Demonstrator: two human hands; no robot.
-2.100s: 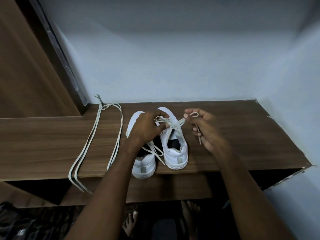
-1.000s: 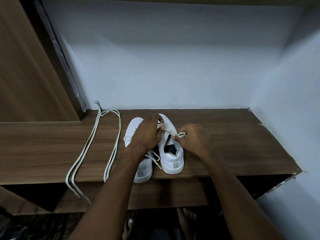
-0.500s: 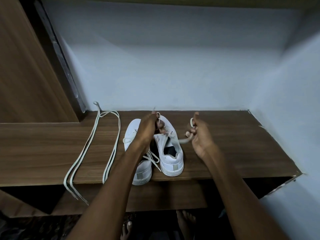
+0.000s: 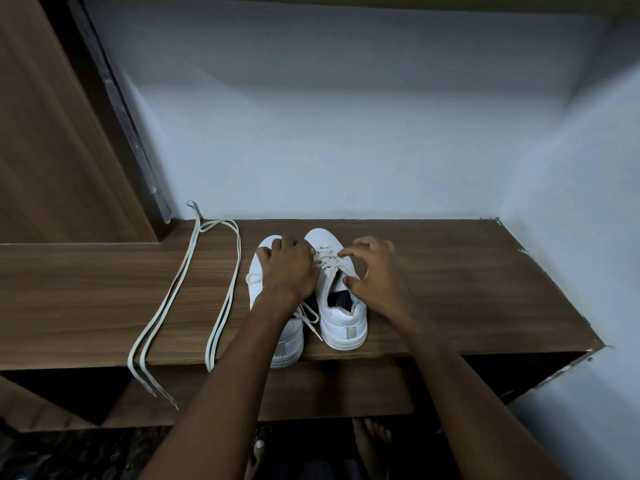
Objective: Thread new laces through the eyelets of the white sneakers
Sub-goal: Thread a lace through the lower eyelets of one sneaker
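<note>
Hands point(image 4: 332, 271) lower now — wooden shelf point(image 4: 450, 289)

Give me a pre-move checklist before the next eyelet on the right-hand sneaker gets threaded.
1. Right-hand white sneaker flat on the wooden shelf: ok.
2. Lace across its upper eyelets: ok, partly laced.
3. Left hand gripping the lace: cannot tell, fingers hide it.
4. Right hand holding a lace end: not ok, fingers spread, nothing pinched.
5. Spare pale laces clear of the sneakers: ok, lying apart, ends hanging over the shelf edge.
</note>
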